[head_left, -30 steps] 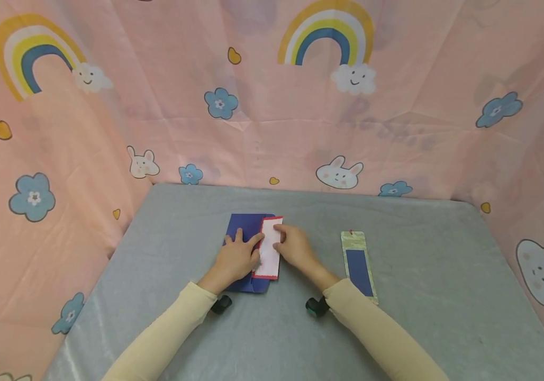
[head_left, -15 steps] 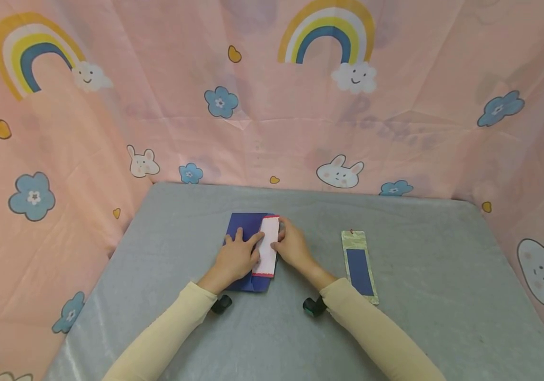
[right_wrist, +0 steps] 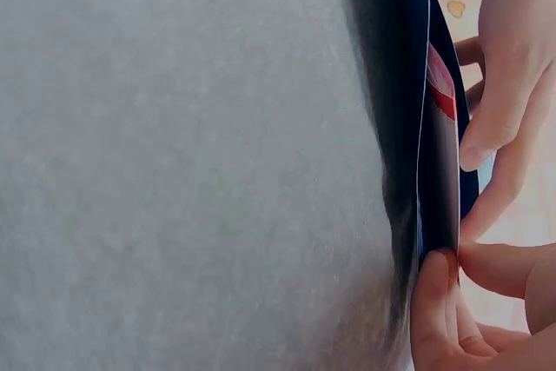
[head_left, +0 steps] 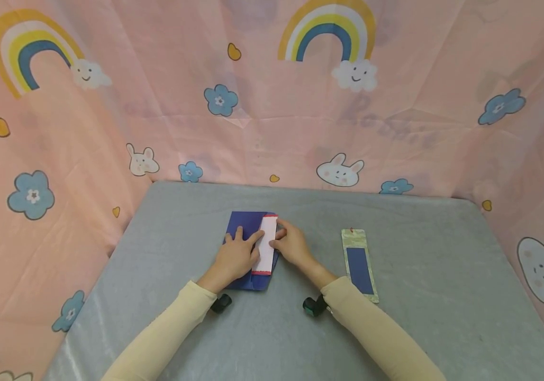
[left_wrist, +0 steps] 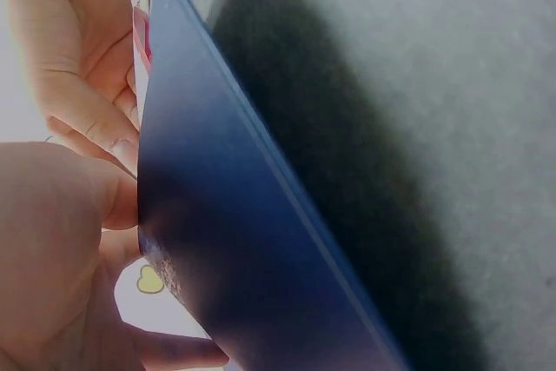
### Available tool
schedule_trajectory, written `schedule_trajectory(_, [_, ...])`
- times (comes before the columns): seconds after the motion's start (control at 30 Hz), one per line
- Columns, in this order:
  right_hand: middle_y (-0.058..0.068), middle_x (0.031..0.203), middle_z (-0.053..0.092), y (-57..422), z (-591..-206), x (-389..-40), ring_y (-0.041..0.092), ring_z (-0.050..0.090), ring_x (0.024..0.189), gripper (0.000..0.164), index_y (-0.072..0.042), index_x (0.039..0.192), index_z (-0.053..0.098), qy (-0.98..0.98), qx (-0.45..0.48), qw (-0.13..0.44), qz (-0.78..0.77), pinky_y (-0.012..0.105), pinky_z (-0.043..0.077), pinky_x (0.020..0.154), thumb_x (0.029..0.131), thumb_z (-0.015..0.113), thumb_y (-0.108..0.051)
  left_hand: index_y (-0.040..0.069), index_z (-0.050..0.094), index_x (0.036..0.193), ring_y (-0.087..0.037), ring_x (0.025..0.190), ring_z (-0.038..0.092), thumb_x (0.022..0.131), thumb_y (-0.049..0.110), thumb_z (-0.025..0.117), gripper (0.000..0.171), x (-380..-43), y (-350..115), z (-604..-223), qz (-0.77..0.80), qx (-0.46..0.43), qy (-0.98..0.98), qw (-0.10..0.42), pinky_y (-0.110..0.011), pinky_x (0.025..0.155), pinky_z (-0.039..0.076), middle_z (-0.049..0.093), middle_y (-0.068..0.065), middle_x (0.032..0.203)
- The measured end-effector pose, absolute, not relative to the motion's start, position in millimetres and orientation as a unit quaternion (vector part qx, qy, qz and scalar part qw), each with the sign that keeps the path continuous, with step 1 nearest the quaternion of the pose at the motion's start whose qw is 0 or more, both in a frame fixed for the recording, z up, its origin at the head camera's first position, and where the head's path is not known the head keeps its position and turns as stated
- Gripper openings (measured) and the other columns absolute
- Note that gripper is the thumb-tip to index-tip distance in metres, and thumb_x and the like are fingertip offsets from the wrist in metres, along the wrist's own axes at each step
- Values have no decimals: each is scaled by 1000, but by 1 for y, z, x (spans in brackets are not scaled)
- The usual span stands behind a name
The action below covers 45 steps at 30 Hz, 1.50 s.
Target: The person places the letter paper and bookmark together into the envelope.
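A dark blue paper envelope lies on the table, with a narrow white card with red ends along its right side. My left hand rests on the envelope with fingers spread, the index fingertip at the card's left edge. From the other side, my right hand pinches the card's right edge between thumb and fingers. Seen from the right wrist, the card's red and dark underside stands between layers of blue paper. The envelope's outer face fills the middle of the left wrist view.
A pale green bookmark with a dark blue panel and a small red loop lies beside the right forearm. Grey cloth covers the table. A pink patterned curtain hangs behind it.
The card has shifted slightly left over the envelope, and my right hand has moved left with it. A strip of blue now shows right of the card. My left hand stays in place.
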State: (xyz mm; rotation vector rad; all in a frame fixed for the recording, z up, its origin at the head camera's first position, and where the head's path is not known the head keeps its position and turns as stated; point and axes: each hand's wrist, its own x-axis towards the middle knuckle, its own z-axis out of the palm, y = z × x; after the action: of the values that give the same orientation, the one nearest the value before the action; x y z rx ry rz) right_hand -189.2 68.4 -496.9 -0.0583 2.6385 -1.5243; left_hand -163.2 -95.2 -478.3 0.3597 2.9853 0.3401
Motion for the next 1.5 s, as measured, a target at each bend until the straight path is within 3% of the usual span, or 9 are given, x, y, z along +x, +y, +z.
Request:
schedule_trajectory(0.27, [17, 89, 66, 72, -497, -193, 10, 61, 61, 59, 1, 139, 43, 838, -28, 85, -538, 24, 53, 58, 83, 60, 4, 35, 42, 141, -60, 120, 44, 95, 34, 43, 46, -164, -96, -480, 108, 119, 985, 57, -62, 78, 50, 39, -30, 144])
schedule_trajectory(0.67, [23, 94, 66, 74, -498, -196, 20, 68, 72, 61, 3, 141, 39, 815, -48, 115, -566, 29, 56, 65, 84, 60, 7, 36, 41, 142, -59, 121, 44, 96, 36, 42, 46, -164, -95, -479, 103, 116, 986, 62, -62, 79, 50, 38, -30, 145])
schedule_trajectory(0.9, [19, 93, 67, 70, -498, -197, 11, 65, 67, 66, 0, 144, 36, 812, -31, 122, -570, 25, 56, 64, 82, 61, 7, 37, 40, 142, -60, 121, 43, 97, 35, 42, 45, -164, -96, -479, 103, 119, 986, 62, -62, 80, 50, 38, -30, 145])
schedule_trajectory(1.5, [18, 92, 66, 70, -504, -201, 9, 63, 67, 67, -4, 143, 40, 813, -52, 138, -563, 27, 56, 64, 82, 66, 2, 36, 40, 142, -59, 122, 43, 97, 36, 42, 46, -165, -96, -483, 99, 125, 985, 64, -60, 79, 51, 38, -29, 145])
